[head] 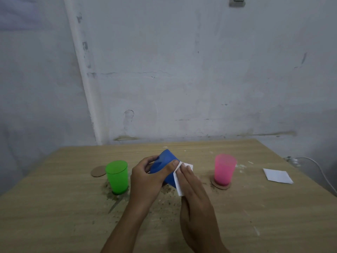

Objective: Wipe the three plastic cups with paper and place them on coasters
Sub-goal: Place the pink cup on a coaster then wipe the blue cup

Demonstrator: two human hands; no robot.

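My left hand grips a blue plastic cup, held tilted above the middle of the table. My right hand holds a folded white paper against the cup's right side, with its fingers laid flat over the paper. A green cup stands upright on the bare table to the left. Just behind it lies an empty round coaster. To the right, a pink cup stands upright on another coaster.
The wooden table carries crumbs and dirt around the green cup and under my hands. A second folded white paper lies at the right. A white cable runs off the table's right edge. A wall rises behind the table.
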